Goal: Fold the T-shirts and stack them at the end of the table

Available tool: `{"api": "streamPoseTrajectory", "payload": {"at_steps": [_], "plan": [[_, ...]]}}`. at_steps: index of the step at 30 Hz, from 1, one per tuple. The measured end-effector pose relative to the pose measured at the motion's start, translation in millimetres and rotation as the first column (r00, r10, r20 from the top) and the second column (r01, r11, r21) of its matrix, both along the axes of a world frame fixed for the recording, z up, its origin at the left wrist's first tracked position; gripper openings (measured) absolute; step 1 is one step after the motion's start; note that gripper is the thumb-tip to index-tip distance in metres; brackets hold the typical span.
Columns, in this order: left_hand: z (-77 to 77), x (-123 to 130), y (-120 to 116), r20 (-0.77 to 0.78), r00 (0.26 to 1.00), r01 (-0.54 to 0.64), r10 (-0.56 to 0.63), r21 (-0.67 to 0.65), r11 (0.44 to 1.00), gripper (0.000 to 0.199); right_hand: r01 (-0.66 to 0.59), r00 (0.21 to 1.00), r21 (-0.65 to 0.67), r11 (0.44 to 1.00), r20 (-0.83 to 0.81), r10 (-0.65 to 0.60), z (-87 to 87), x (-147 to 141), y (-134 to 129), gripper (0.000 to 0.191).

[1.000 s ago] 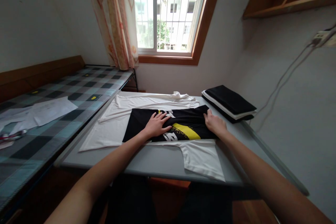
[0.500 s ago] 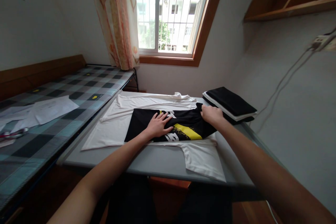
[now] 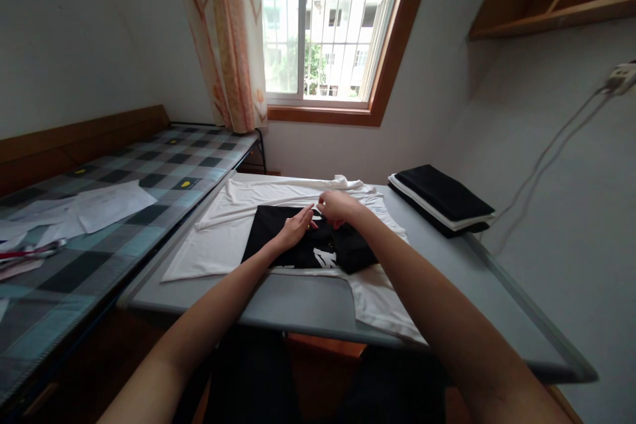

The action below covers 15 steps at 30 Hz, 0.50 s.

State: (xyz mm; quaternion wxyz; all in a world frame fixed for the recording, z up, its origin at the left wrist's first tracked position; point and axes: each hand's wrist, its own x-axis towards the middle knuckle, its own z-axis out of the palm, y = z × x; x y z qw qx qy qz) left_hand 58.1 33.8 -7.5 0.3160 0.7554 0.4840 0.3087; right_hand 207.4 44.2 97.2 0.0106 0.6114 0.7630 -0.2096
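A black shirt [image 3: 268, 228] with white lettering lies partly folded on top of a spread white shirt [image 3: 206, 248]. Its right end is doubled over toward the middle, and the yellow stripe is out of sight. Fingers bent round the turned-over edge, my right hand [image 3: 340, 207] grips the black shirt near its far side. Just left of it, my left hand [image 3: 297, 228] rests on the black cloth with its fingers stretched out. Both shirts lie on a grey table [image 3: 298, 298].
A stack of folded black and white clothes [image 3: 442, 195] sits at the table's back right. To the left is a bed with a checked cover [image 3: 199, 162], papers [image 3: 114, 205] on it. A window and curtain [image 3: 238, 46] are behind; a shelf [image 3: 556, 20] hangs upper right.
My right hand has carried the black shirt's right end leftward, folding it over the yellow stripe. My left hand stays on the cloth, its fingers now closer to my right hand.
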Motion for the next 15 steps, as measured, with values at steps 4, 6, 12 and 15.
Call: {"api": "streamPoseTrajectory", "payload": {"at_steps": [4,6,12,15], "plan": [[-0.5,2.2,-8.9,-0.189,0.982,0.063,-0.031,0.169,0.984,0.035,0.131,0.991,0.076,0.988,0.029,-0.134,-5.0,52.3,6.4,0.028],[-1.4,3.4,-14.4,-0.255,0.965,0.139,-0.068,0.273,0.952,0.032,0.119,0.993,0.074,0.990,0.002,-0.119,-15.8,80.4,1.1,0.025],[-5.4,10.9,-5.3,-0.059,0.989,0.146,-0.136,0.231,0.962,0.043,-0.217,0.939,0.259,0.941,-0.207,0.274,-56.1,136.2,-55.6,0.052],[-3.6,21.6,19.4,-0.031,0.999,0.027,-0.025,0.086,0.996,0.047,-0.258,0.924,0.404,0.877,-0.163,0.347,-71.7,142.2,-83.8,0.065]]}}
